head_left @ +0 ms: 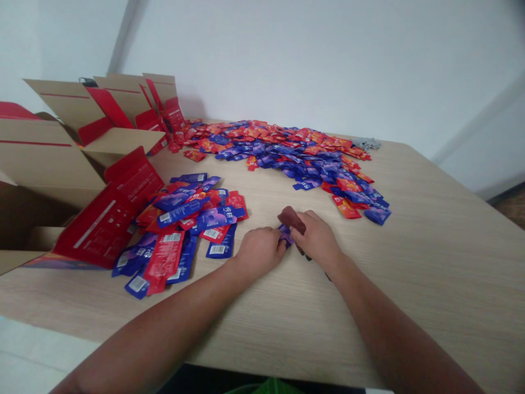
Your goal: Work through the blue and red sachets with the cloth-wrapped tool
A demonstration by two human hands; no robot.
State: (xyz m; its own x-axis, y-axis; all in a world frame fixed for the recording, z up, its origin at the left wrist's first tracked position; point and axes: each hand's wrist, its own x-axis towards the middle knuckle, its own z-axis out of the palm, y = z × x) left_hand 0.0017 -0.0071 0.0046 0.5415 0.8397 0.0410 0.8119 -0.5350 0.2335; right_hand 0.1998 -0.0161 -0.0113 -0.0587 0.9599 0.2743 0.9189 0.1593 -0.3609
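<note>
Near the middle of the table my left hand [261,250] is closed, its fingertips gripping a small purple packet [286,235]. Close beside it, my right hand [319,236] is curled round a flat reddish-brown piece [292,218], whose kind I cannot make out. The right fingers also meet the purple packet. Some dark bits show under the right hand, mostly hidden by it. To the left of my hands lies a loose pile of blue and red packets [213,218] with white barcode labels.
Open cardboard boxes [49,158] with red flaps stand along the left side. A long heap of red, orange and blue packets [283,150] stretches across the back of the table [435,262]. A grey crumpled item [368,143] lies at its far right end, near the white wall.
</note>
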